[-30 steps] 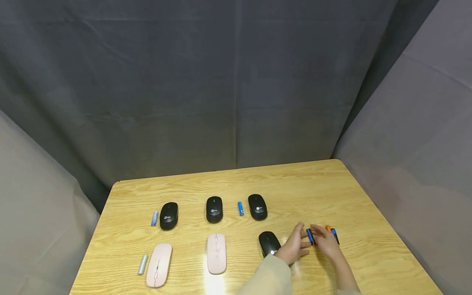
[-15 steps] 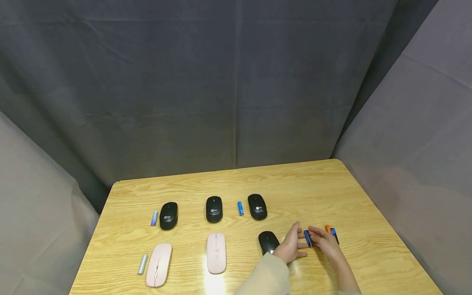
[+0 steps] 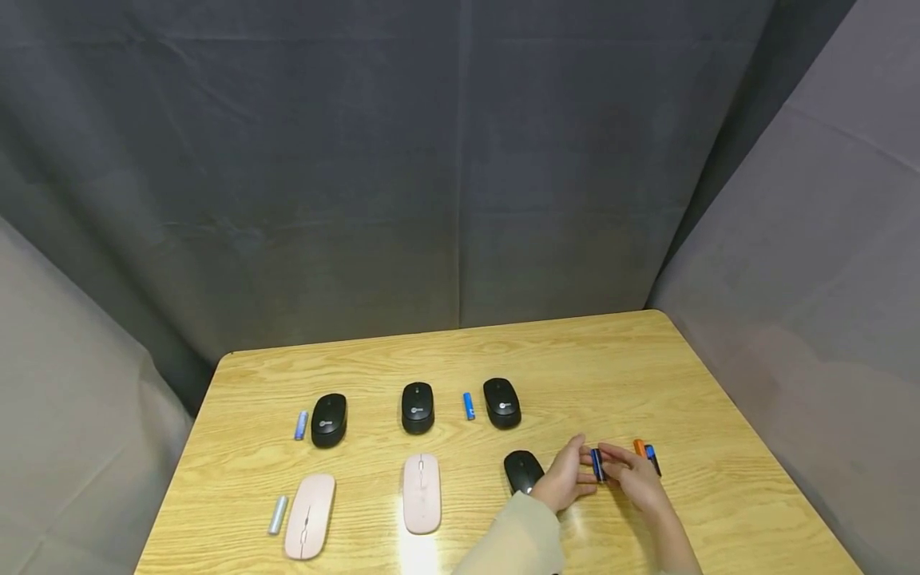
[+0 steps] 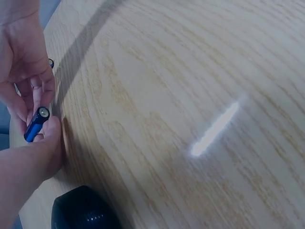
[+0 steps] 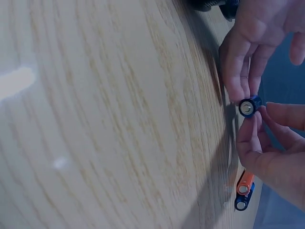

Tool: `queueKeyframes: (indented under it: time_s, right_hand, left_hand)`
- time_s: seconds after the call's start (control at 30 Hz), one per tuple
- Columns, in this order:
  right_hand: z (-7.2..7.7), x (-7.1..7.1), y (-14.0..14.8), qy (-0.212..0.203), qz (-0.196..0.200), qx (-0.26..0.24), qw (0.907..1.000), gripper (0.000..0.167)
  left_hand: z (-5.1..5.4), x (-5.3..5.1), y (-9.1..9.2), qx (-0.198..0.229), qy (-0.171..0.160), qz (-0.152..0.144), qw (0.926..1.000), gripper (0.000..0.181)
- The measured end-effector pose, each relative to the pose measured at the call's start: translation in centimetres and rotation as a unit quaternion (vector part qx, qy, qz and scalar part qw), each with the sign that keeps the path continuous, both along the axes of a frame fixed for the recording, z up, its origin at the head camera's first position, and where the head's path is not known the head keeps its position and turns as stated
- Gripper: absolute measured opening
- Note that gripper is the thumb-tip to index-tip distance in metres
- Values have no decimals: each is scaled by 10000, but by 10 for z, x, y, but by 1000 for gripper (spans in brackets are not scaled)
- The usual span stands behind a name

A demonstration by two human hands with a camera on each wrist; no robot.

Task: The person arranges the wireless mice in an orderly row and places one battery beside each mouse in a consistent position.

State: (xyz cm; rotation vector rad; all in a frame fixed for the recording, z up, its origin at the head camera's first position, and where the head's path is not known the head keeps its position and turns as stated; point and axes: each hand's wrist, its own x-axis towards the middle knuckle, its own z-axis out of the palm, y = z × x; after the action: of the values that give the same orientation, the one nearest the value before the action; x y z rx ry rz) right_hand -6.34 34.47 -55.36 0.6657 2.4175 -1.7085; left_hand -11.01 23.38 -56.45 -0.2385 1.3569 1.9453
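Between the fingers of my two hands is a dark blue battery (image 3: 597, 465), over the right part of the table. My right hand (image 3: 636, 479) pinches it between thumb and fingertips. From the other side my left hand (image 3: 565, 477) reaches in with fairly straight fingers, and their tips touch the battery. One metal end of the battery (image 5: 247, 108) shows in the right wrist view; the left wrist view shows the battery (image 4: 37, 124) beside a thumb. Close to my left wrist lies a black mouse (image 3: 523, 471), partly hidden by the sleeve.
An orange battery (image 3: 639, 447) and a blue battery (image 3: 652, 459) lie right of my right hand. Leftward are black mice (image 3: 501, 402), pink mice (image 3: 422, 493), a bright blue battery (image 3: 469, 406), a pale blue battery (image 3: 301, 426) and a silver battery (image 3: 277, 515).
My right hand has moved slightly left with the battery, bringing it against the left fingers. The left hand has shifted slightly left. The mice and other batteries stay put.
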Motion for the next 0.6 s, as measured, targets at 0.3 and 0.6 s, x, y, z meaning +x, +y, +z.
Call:
queueKeyframes:
  time_s: [0.3,0.6]
  right_hand:
    - [4,1,-8,144,-33,-19,9999,46]
    - [13,0,-4,265,456,-482,9974,55]
  left_hand:
    - [7,-4,-8,-364,596,-139,9975,23]
    - [9,-14,-11,-609,968,23,9934,10]
